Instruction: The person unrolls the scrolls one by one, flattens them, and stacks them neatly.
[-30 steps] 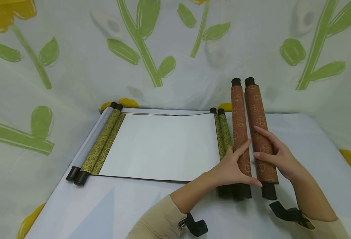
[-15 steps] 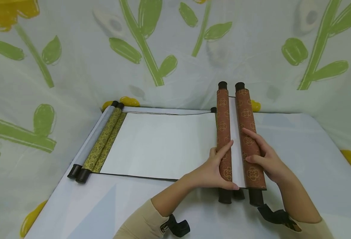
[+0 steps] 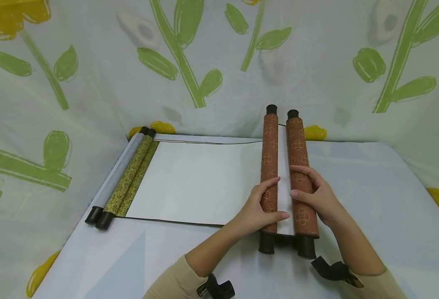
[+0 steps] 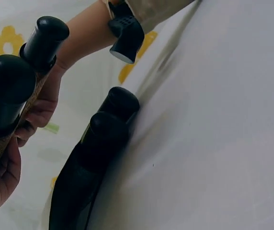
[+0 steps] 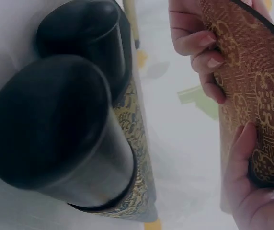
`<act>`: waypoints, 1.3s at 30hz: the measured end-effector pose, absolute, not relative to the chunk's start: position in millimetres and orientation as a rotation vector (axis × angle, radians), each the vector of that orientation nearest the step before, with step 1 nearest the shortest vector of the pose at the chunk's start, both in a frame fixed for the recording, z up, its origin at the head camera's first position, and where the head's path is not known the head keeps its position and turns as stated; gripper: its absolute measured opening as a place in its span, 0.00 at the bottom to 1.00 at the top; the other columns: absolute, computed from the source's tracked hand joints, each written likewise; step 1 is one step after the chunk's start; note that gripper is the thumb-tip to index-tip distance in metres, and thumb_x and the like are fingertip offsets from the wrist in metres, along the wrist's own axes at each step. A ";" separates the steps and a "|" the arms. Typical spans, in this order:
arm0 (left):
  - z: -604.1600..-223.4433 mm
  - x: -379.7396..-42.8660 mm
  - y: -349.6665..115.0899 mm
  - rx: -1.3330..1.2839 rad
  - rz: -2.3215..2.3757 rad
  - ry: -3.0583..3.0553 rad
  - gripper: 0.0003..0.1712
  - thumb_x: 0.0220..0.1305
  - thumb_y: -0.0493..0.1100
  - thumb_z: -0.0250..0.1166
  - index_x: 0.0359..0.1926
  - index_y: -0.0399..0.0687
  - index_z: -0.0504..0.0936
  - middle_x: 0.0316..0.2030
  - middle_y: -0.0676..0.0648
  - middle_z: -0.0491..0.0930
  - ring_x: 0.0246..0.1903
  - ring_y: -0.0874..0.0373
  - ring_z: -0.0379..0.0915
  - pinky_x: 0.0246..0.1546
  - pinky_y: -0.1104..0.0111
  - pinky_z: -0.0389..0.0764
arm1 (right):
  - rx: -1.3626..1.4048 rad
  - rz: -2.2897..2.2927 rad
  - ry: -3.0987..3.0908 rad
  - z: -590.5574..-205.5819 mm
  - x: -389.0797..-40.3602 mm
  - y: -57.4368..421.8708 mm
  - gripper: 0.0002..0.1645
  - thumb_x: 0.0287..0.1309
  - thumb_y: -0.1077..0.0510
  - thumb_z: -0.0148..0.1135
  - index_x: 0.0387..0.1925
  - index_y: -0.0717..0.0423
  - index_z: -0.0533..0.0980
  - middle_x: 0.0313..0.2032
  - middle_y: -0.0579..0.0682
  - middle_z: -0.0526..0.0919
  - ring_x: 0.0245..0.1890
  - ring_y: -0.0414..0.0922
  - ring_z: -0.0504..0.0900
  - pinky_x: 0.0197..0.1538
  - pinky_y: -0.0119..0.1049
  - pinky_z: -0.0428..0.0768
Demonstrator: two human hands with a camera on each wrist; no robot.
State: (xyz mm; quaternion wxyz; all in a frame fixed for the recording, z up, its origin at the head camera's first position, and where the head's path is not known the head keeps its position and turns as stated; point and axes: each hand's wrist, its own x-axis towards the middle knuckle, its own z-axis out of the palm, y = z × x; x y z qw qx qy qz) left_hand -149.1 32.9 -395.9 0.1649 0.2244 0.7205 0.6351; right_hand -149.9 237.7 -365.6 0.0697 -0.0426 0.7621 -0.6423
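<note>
Both hands hold a reddish-brown scroll [image 3: 297, 145] with gold flower patterns, raised above the table. My left hand [image 3: 252, 212] grips its left roller; my right hand [image 3: 322, 199] grips the right one, thumb and fingers around it. A narrow white strip shows between the two rollers, which have black end knobs. Below lies a second scroll with a green-gold border [image 3: 130, 174], unrolled to a broad white sheet [image 3: 197, 182]. Its right-hand rollers are hidden in the head view, but their black end knobs [image 4: 110, 127] show in the left wrist view.
A rolled grey-white scroll [image 3: 120, 168] lies along the left side of the green-gold one. The table [image 3: 354, 182] has a pale cloth. Behind it hangs a curtain [image 3: 111, 83] printed with green stems and yellow flowers.
Both hands have carried the brown scroll leftward, over the right end of the green-gold scroll. Its rollers have moved apart, and a white strip has appeared between them.
</note>
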 end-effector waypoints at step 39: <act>-405.4 -150.1 32.7 0.458 1.902 2.289 0.37 0.50 0.42 0.73 0.62 0.65 0.72 0.50 0.45 0.64 0.49 0.56 0.65 0.48 0.62 0.70 | -0.123 -1.735 2.532 -377.3 -157.0 235.1 0.39 0.49 0.59 0.72 0.62 0.52 0.64 0.57 0.56 0.65 0.43 0.44 0.74 0.40 0.36 0.77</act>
